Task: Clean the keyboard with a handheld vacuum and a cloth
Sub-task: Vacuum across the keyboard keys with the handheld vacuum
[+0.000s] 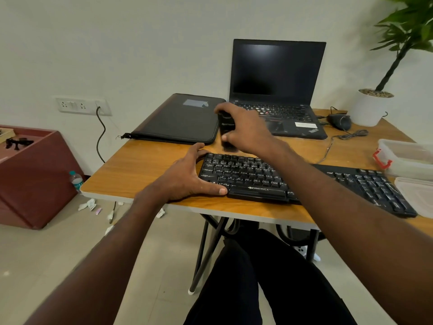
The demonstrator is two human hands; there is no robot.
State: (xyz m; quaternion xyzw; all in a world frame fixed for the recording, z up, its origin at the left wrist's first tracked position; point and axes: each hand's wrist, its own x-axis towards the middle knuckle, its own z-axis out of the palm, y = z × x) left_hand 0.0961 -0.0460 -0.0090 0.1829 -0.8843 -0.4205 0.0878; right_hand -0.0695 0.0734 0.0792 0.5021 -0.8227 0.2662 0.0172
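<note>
A black keyboard lies across the front of the wooden table. My left hand grips its left end, thumb on the front edge and fingers curled round the far corner. My right hand is closed on a black handheld vacuum, held upright just beyond the keyboard's top left corner. The vacuum is blurred, and its lower end hovers near the top key row. No cloth is visible.
An open black laptop stands at the back, a black zip folder to its left. A mouse with cable, a potted plant and clear plastic boxes fill the right side. A red cabinet stands on the left.
</note>
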